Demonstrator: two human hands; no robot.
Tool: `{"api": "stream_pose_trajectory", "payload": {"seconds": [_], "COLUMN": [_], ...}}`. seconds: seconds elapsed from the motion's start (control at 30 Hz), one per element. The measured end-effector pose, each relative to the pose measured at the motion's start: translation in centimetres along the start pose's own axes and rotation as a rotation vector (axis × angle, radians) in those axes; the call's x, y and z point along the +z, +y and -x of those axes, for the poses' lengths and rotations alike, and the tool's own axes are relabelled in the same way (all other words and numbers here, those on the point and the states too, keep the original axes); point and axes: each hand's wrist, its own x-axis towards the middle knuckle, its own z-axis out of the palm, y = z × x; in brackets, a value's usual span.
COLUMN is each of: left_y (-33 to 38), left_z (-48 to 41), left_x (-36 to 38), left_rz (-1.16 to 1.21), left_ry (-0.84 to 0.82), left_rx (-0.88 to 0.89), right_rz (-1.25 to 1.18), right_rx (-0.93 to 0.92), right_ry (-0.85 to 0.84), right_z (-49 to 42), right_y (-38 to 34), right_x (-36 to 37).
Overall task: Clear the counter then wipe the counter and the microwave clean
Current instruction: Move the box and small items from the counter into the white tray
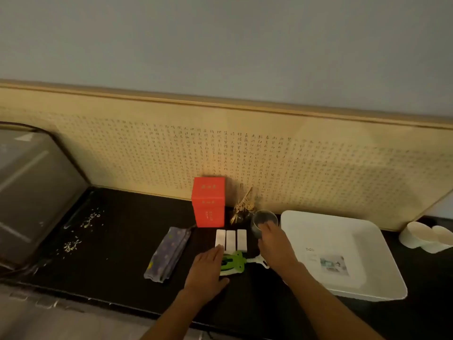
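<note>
Clearing the counter (110, 253): hands busy in front of the red box (208, 202).
Left hand (208, 268) lies flat, fingers straight, over the green tool (234, 262) in front of the box; right hand (272, 241) touches the glass cup (263, 220) right of it (grip: cannot tell). Best grasp the cup low, sparing the 3 white blocks (231, 240); microwave (31, 192) far left.

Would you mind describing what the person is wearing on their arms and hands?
Nothing that shows. The left hand and right hand are bare, without gloves, and no sleeve covers either arm as far as the frame's lower edge. I see no watch, bracelet or ring, though the picture is dim and blurred.
</note>
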Motion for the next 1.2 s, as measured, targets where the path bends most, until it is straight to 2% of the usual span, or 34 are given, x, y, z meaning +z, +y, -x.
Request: {"api": "stream_pose_trajectory", "payload": {"seconds": [0.17,0.3,0.5,0.63,0.7,0.83,0.97,1.2], "left_y": [0.4,0.4,-0.6,-1.6,-0.9,5.2,12.8,21.1], "left_z": [-1.3,-1.9,-0.7,1.4,1.8,0.4,-4.0,-11.2], "left_x": [0.2,0.8,0.3,-1.3,-2.3,-4.8,-4.5,0.2], "left_rz": [-0.101,-0.108,-0.057,0.033,0.047,0.109,0.105,-0.156], "left_ry": [-0.009,-0.037,0.016,0.084,0.145,0.167,0.125,-0.064], "left_rx": [-0.078,-0.095,-0.139,-0.187,-0.147,0.039,0.227,0.431], "right_rz": [0.149,0.142,0.006,-0.169,-0.269,-0.248,-0.139,-0.114], "right_rx": [-0.041,-0.067,-0.111,-0.166,-0.163,-0.041,0.084,0.207], "right_ry": [-0.102,-0.134,-0.120,0.029,0.132,0.203,0.134,0.029], "right_z": [-2.0,-2.9,-3.2,-1.8,-0.6,1.3,3.1,4.7], "right_y": [1.3,1.9,2.9,4.4,6.1,12.1,18.7,24.9], "right_x": [0.0,0.2,-0.8,-4.3,-6.8,-10.7,-12.2,-10.6]}}
